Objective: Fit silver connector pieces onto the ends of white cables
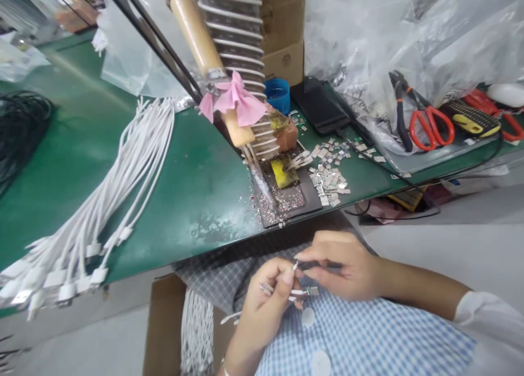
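Observation:
In front of the blue checked apron, my left hand [266, 299] is closed around white cables [297, 292]. One has a small metal USB connector [311, 291] at its end. My right hand [347, 267] pinches a slim dark tool [321, 265] that looks like tweezers, its tip close to a bare cable end [295, 266] at my left thumb. Above the hands, at the bench edge, a soldering iron [262, 179] points down over a dark pad [292, 201] strewn with solder bits. A yellow sponge [284, 171] lies on that pad.
Loose USB connectors [329, 182] are scattered right of the pad. White cables [110, 201] lie bundled on the green bench [196, 185]. Red-handled scissors [432, 127] and pliers rest in a tray at right. A cardboard box [161, 327] with more cables stands below.

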Demonstrator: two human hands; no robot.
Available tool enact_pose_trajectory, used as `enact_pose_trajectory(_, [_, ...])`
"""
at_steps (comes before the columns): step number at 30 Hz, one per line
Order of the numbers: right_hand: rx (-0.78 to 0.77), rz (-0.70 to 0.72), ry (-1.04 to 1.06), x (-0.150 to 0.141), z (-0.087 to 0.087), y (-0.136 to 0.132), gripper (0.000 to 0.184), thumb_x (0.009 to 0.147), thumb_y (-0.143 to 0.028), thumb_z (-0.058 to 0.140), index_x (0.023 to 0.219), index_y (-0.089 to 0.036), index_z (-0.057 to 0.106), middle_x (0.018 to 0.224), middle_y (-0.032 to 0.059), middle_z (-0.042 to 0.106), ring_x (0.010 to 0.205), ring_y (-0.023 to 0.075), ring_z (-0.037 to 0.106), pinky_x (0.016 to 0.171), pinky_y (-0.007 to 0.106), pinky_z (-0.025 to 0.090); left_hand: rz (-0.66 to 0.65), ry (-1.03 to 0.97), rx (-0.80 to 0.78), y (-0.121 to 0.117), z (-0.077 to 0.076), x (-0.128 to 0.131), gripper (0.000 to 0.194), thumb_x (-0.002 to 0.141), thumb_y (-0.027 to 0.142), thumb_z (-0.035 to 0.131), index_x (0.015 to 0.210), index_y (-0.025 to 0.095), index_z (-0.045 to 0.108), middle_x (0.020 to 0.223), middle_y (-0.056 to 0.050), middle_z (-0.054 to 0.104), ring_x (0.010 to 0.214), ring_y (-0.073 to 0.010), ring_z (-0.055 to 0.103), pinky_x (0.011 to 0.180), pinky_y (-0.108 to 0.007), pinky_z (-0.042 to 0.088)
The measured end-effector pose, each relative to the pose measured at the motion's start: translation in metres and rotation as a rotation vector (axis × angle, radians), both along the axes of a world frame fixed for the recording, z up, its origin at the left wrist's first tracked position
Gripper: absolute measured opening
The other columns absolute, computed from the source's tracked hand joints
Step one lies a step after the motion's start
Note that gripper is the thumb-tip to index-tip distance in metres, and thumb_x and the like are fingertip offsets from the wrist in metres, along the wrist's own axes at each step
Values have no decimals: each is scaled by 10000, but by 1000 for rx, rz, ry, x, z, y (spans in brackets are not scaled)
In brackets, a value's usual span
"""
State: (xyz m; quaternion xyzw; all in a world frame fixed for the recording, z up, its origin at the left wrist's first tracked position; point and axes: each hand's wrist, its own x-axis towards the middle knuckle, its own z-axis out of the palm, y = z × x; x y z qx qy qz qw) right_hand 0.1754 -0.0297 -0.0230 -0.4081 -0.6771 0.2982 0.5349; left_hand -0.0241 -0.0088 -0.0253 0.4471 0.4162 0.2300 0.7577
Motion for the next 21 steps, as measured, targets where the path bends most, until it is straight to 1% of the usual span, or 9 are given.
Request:
enact_pose_trajectory(3, [27, -4, -66, -2, 0, 2, 241, 889, -142, 570, 1112, -188, 652, 763, 36, 689, 603, 119, 560, 541, 232, 461, 14, -25, 24, 2, -2, -1, 264, 940, 424, 637, 850, 180, 679, 637, 9, 645, 556, -99, 577, 545, -193, 456])
enact_pose_trajectory(6, [-25, -4, -30, -4, -5, 2, 248, 882, -160, 594, 1124, -176, 648, 697, 6, 624, 584, 112, 546, 529, 220, 451, 10, -27, 73, 4, -2, 1, 273, 938, 417, 640, 809, 176, 657, 634, 5, 646, 572, -107, 577, 550, -193, 446])
enact_pose_trajectory(9, [-104, 18, 38, -5, -10, 3, 243, 879, -206, 615, 1117, -184, 658, 669, -19, 562, 583, 109, 534, 529, 215, 445, -17, -10, 105, 8, -2, 3, 256, 945, 405, 629, 818, 184, 654, 662, 7, 654, 558, -99, 571, 538, -187, 433])
enact_pose_trajectory(11, [-181, 57, 88, -5, -11, 4, 210, 880, -234, 626, 1079, -186, 676, 672, -24, 545, 571, 98, 515, 504, 203, 423, -39, 22, 147, 9, -1, 2, 244, 951, 396, 619, 823, 191, 656, 657, 15, 642, 546, -97, 565, 536, -187, 433])
enact_pose_trajectory(13, [-255, 101, 139, -4, -11, 7, 185, 877, -258, 647, 1036, -175, 691, 677, -28, 532, 551, 81, 489, 469, 181, 386, -51, 93, 224, 11, 0, 0, 237, 949, 380, 621, 809, 192, 656, 637, 20, 620, 553, -104, 569, 547, -193, 439])
enact_pose_trajectory(15, [-300, 114, 168, -3, -9, 10, 191, 856, -281, 689, 1003, -158, 691, 685, -31, 523, 543, 69, 471, 449, 165, 355, -51, 172, 302, 13, 2, -1, 233, 944, 365, 627, 793, 191, 658, 641, 16, 617, 570, -116, 586, 562, -203, 450])
enact_pose_trajectory(18, [-317, 81, 143, -2, -8, 15, 161, 823, -276, 730, 895, -147, 666, 684, -35, 515, 558, 66, 465, 467, 160, 343, -71, 215, 356, 14, 6, -2, 237, 941, 373, 618, 800, 195, 685, 645, 5, 644, 562, -132, 613, 564, -216, 474])
enact_pose_trajectory(20, [-284, 72, 112, -4, -8, 17, 104, 841, -227, 691, 805, -155, 626, 670, -41, 510, 567, 66, 463, 508, 165, 365, -53, 240, 372, 10, 10, -2, 234, 924, 388, 635, 799, 208, 716, 647, -3, 671, 570, -145, 638, 569, -219, 495])
enact_pose_trajectory(21, [-252, 82, 99, -5, -9, 18, 101, 853, -196, 656, 775, -160, 603, 669, -42, 509, 574, 67, 463, 536, 168, 381, -23, 272, 380, 8, 10, -2, 227, 906, 399, 656, 792, 218, 733, 657, -7, 688, 589, -155, 654, 576, -220, 507])
